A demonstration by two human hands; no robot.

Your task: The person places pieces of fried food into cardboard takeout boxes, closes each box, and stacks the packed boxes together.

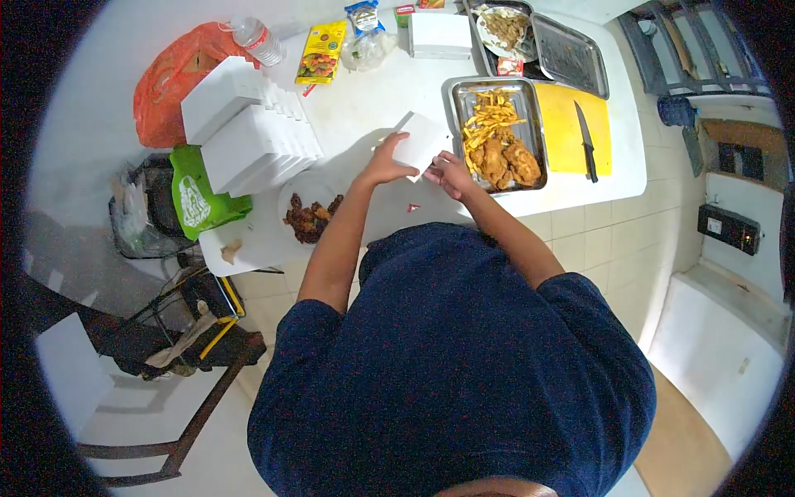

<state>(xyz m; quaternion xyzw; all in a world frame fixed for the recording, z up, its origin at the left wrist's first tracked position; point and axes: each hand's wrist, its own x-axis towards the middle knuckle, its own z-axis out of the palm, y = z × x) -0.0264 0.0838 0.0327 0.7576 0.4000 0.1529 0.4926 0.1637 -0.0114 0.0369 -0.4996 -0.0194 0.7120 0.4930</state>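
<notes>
A small white box (pixel 422 142) is between my hands above the white table (pixel 356 108). My left hand (pixel 387 161) grips its left side, thumb at the near edge and fingers at the far edge. At the box's lower right corner is my right hand (pixel 450 174), its fingers bent together against the cardboard. To the right, a metal tray (pixel 538 137) holds fries (pixel 491 116) and fried chicken (pixel 503 161). Stacks of white boxes (pixel 257 149) stand at the left, with dark glazed meat (pixel 310 219) on a clear plate near them.
A knife (pixel 585 137) lies on a yellow cutting board (pixel 559 124) at the right. Farther back are more trays (pixel 571 54), white boxes (pixel 440 35), a yellow packet (pixel 320 54) and a bottle (pixel 258 41). Red (pixel 161 99) and green bags (pixel 195 195) sit at the left.
</notes>
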